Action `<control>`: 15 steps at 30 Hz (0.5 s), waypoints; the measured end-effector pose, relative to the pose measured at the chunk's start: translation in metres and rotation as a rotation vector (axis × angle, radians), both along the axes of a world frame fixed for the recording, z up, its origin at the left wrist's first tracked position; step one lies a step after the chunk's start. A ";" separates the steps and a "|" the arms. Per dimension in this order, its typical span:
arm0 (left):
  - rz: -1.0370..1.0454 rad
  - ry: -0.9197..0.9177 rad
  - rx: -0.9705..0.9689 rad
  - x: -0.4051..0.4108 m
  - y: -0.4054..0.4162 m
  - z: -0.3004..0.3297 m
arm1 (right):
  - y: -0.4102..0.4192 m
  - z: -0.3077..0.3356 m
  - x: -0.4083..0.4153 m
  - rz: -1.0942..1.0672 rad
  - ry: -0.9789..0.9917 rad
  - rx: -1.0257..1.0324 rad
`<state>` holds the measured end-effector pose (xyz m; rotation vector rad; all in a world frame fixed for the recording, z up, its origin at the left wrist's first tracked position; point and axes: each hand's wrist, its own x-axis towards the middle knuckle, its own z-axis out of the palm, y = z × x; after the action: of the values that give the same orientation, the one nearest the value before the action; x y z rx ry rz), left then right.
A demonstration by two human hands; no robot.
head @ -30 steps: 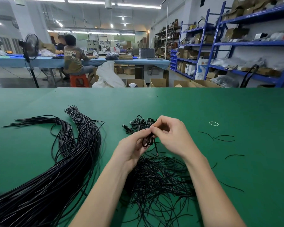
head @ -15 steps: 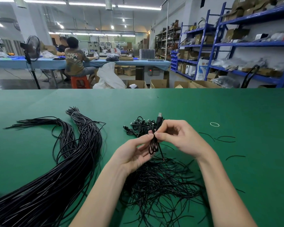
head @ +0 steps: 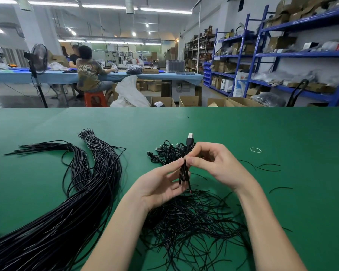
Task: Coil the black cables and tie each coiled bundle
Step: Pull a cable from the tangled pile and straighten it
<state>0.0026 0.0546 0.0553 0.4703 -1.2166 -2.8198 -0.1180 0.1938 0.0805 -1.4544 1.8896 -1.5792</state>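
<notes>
behind your green table [head: 282, 133] you see a standing fan [head: 38, 59], a seated person [head: 88, 75], blue shelving [head: 294, 55] and cardboard boxes [head: 188, 100].

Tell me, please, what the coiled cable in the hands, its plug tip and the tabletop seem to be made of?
Coiled cable: black, smooth jacket, likely rubber or plastic, bending into tight loops. Plug tip: silvery, probably metal, above a black moulded body. Tabletop: green, matte, seemingly a mat or cloth covering; cannot tell which.

Cables [head: 53, 227] glossy black, likely rubber; table [head: 282, 133] matt green; plug tip [head: 190, 135] shiny metal.
</notes>
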 end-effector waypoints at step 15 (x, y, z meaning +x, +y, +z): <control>0.202 -0.022 -0.070 -0.003 -0.005 -0.002 | -0.015 0.015 0.016 -0.345 0.404 0.113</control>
<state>-0.0003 0.0493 0.0536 0.5862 -1.1932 -2.6021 -0.1019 0.1791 0.0957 -1.5523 2.5312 -1.3514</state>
